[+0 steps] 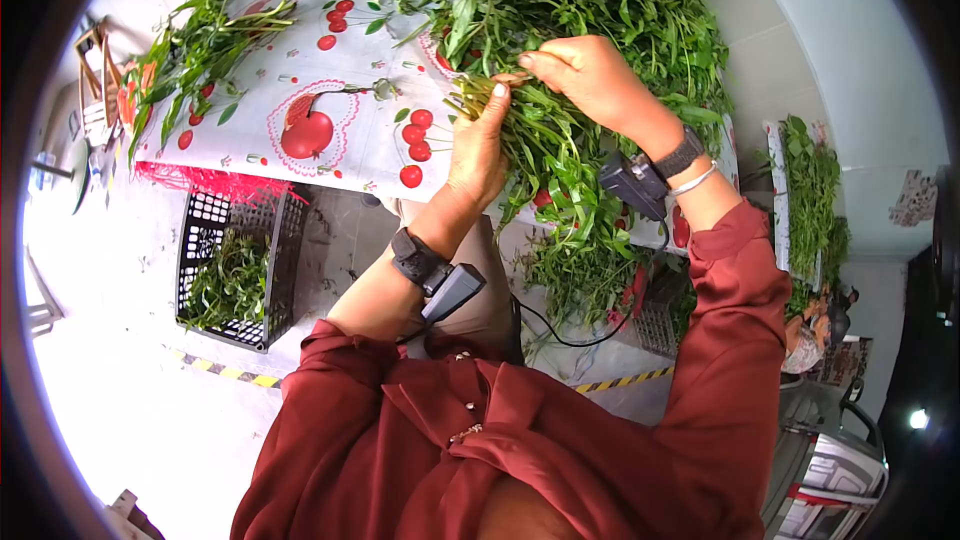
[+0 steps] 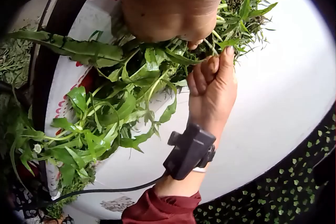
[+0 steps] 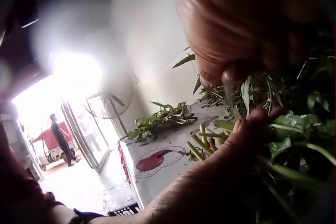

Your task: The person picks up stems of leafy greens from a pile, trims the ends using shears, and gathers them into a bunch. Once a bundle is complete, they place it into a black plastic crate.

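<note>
While your left hand (image 1: 478,155) grips the stems (image 1: 466,100), your right hand (image 1: 597,83) pinches a sprig (image 2: 211,48) beside them, apparently sorting; the next move likely needs level ends.

Beneath the fingers (image 1: 490,118) stands a table (image 1: 378,165), its white covering printed with red fruit. To their right rises a pale wall (image 1: 850,50). Far to their left, glare washes out the floor (image 1: 120,370); nearer the body, yellow-and-black tape (image 1: 230,372) crosses it. The right wrist view shows a round fan (image 3: 107,100) and a glass door (image 3: 92,140) beside bright daylight beyond them.
</note>
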Demonstrator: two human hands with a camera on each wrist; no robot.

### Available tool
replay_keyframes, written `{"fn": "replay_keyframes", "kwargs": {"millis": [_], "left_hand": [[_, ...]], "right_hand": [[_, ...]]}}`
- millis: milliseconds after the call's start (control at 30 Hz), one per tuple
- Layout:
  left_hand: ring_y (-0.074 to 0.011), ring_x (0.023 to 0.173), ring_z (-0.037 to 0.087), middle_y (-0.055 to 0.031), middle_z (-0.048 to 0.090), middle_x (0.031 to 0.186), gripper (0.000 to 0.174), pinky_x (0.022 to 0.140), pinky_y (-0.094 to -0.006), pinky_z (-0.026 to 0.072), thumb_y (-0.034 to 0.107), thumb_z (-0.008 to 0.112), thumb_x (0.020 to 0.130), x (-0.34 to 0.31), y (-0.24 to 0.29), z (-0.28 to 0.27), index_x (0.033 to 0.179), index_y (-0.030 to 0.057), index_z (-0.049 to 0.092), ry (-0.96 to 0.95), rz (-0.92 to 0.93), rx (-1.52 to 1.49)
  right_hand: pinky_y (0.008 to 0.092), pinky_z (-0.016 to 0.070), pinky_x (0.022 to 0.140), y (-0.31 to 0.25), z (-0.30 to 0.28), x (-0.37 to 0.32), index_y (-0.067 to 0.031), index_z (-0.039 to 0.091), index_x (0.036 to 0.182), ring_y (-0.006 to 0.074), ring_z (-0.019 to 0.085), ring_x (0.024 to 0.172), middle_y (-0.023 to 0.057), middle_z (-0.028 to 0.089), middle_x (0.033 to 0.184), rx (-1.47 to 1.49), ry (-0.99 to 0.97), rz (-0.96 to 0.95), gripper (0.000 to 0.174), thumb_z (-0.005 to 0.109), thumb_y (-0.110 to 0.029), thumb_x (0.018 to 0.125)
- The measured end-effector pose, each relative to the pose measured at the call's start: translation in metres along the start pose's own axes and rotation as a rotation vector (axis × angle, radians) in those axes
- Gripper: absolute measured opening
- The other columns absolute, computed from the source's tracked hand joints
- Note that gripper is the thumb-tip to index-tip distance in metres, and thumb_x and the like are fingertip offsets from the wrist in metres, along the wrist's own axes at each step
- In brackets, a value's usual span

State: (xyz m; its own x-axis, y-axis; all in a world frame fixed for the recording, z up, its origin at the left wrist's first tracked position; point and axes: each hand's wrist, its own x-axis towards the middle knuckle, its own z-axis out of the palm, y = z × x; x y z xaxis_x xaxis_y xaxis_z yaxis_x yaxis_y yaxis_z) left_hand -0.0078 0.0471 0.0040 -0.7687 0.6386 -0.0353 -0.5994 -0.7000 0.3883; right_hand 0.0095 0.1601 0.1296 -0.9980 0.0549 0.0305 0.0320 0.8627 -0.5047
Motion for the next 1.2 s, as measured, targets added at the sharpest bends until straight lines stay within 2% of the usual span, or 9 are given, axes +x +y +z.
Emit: {"fn": "replay_keyframes", "kwargs": {"millis": [167, 233, 367, 500, 633, 767, 900, 1033, 1200], "left_hand": [[-0.0129, 0.085, 0.054, -0.003, 0.06, 0.094, 0.019, 0.078, -0.0271, 0.044, 0.021, 0.056, 0.088, -0.002, -0.006, 0.0, 0.097, 0.0046, 0.059, -0.079, 0.025, 0.219], [-0.0129, 0.082, 0.054, -0.0035, 0.06, 0.094, 0.017, 0.075, -0.0272, 0.0447, 0.02, 0.056, 0.087, 0.0, -0.009, -0.002, 0.095, 0.0046, 0.06, -0.06, 0.062, 0.289], [-0.0167, 0.087, 0.055, -0.0054, 0.057, 0.103, 0.02, 0.08, -0.033, 0.0473, 0.024, 0.051, 0.091, 0.003, -0.002, -0.006, 0.101, 0.0073, 0.055, -0.023, -0.053, 0.09], [-0.0173, 0.089, 0.054, -0.0052, 0.056, 0.108, 0.018, 0.076, -0.033, 0.0487, 0.023, 0.053, 0.09, 0.003, -0.001, -0.002, 0.098, 0.0079, 0.056, -0.021, -0.008, 0.007], [-0.0182, 0.088, 0.055, -0.0045, 0.056, 0.108, 0.017, 0.074, -0.0362, 0.0499, 0.027, 0.049, 0.091, 0.003, 0.002, -0.001, 0.093, 0.0108, 0.053, -0.02, -0.019, -0.059], [-0.0182, 0.087, 0.054, -0.0042, 0.055, 0.105, 0.018, 0.077, -0.0363, 0.0491, 0.028, 0.049, 0.091, 0.006, 0.001, -0.007, 0.092, 0.011, 0.052, -0.039, -0.024, -0.088], [-0.018, 0.088, 0.054, -0.004, 0.055, 0.101, 0.019, 0.079, -0.037, 0.0485, 0.03, 0.049, 0.091, 0.005, 0.002, -0.007, 0.092, 0.0111, 0.051, -0.037, 0.006, -0.083], [-0.0184, 0.088, 0.053, -0.003, 0.054, 0.098, 0.021, 0.082, -0.0378, 0.0465, 0.032, 0.047, 0.091, 0.009, 0.0, -0.013, 0.09, 0.0112, 0.049, -0.05, 0.018, -0.086], [-0.0185, 0.088, 0.053, -0.0028, 0.053, 0.098, 0.022, 0.081, -0.0382, 0.0465, 0.033, 0.047, 0.092, 0.011, -0.001, -0.016, 0.09, 0.0112, 0.049, -0.089, 0.02, -0.074]], "right_hand": [[0.0247, 0.0285, 0.041, 0.014, -0.006, -0.033, -0.0049, 0.052, 0.059, 0.0058, 0.036, 0.044, -0.0047, 0.041, 0.05, 0.332, 0.043, 0.249, 0.036, 0.056, -0.027, 0.087], [0.0209, 0.0213, 0.037, 0.006, -0.005, -0.034, -0.007, 0.051, 0.062, 0.0027, 0.029, 0.04, -0.0063, 0.039, 0.05, 0.727, 0.004, 0.406, 0.034, 0.057, -0.029, 0.087], [0.0165, 0.0218, 0.035, -0.025, -0.03, -0.021, -0.0081, 0.047, 0.063, 0.0017, 0.029, 0.038, -0.0057, 0.037, 0.053, 0.888, 0.105, 0.206, 0.034, 0.057, -0.031, 0.087], [0.0163, 0.0231, 0.037, -0.026, -0.062, -0.032, -0.0065, 0.05, 0.065, 0.0013, 0.03, 0.04, -0.0064, 0.035, 0.052, 0.743, 0.23, 0.128, 0.034, 0.057, -0.031, 0.087], [0.0167, 0.0227, 0.037, 0.012, -0.072, -0.08, -0.0067, 0.053, 0.067, 0.0008, 0.031, 0.041, -0.0062, 0.042, 0.054, 0.476, 0.33, 0.329, 0.031, 0.057, -0.031, 0.087], [0.0191, 0.0339, 0.044, 0.055, -0.064, -0.138, -0.0047, 0.058, 0.075, 0.0028, 0.041, 0.05, -0.0048, 0.048, 0.061, 0.192, 0.042, 0.514, 0.018, 0.059, -0.02, 0.084], [0.0245, 0.037, 0.056, 0.073, -0.05, -0.165, 0.0003, 0.058, 0.079, 0.0088, 0.045, 0.06, 0.0008, 0.049, 0.065, 0.03, 0.045, 0.532, 0.016, 0.061, -0.016, 0.081], [0.0265, 0.0347, 0.053, 0.079, -0.045, -0.159, 0.0027, 0.054, 0.068, 0.0107, 0.041, 0.056, 0.0053, 0.041, 0.06, -0.237, 0.173, 0.401, 0.024, 0.062, -0.016, 0.08], [0.0271, 0.0373, 0.055, 0.078, -0.018, -0.132, 0.001, 0.057, 0.085, 0.0145, 0.046, 0.058, 0.0069, 0.048, 0.064, -0.107, 0.298, 0.195, 0.009, 0.058, -0.007, 0.08]]}}
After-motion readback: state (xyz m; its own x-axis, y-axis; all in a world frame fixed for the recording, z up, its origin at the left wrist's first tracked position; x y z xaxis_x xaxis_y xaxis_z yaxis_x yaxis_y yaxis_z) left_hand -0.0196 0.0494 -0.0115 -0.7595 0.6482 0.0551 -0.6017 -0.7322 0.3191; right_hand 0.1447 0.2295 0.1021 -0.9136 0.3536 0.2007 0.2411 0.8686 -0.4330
